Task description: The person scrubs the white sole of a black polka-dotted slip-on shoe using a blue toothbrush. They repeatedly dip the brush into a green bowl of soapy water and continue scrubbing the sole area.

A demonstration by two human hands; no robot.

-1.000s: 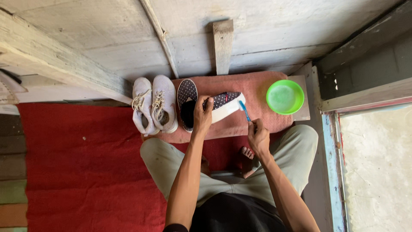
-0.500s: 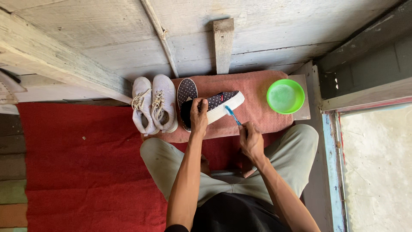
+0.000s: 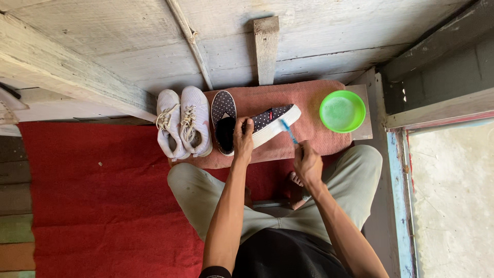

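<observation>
Left hand: fingers curled over the heel end of a dark polka-dot slip-on shoe, thumb and fingertips pressing it down; the hand is closed on the shoe. The shoe lies tipped on its side, white sole edge turned toward the person, toe pointing to the right end of the pink mat that carries it.

Right hand: closed round the handle of a blue toothbrush, fingers wrapped narrow. The brush head meets the white sole edge near the toe; the hand itself stands just off the mat's near edge.

Handling, by judgement: the shoe looks light, with a soft fabric upper that will give under pressure and a firmer rubber sole. The heel and sole rim appear the sound places to grip; the collapsing upper is not. If wetted, the rubber may turn slippery. The brush is thin, light and stiff.

Surroundings: the matching polka-dot shoe lies sole-down just left of the held one, touching or nearly so. A pair of white laced trainers stands at the mat's left end. A green bowl sits at the right end, well apart from both hands. Red carpet lies to the left.
</observation>
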